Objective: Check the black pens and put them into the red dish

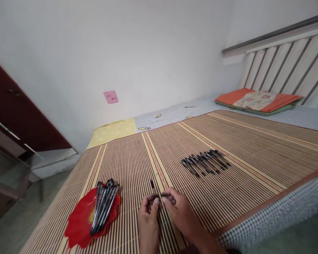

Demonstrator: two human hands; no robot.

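My left hand and my right hand meet low in the middle of the view, over a striped bamboo mat. Both pinch one dark pen, whose tip sticks up and away from my fingers. To the left, a red plate holds a bundle of several dark pens. Farther right on the mat, a row of several pens lies side by side.
The mat covers a bed against a white wall with a pink note. An orange pillow lies at the slatted headboard. A dark red cabinet stands to the left. The bed's edge drops off at right.
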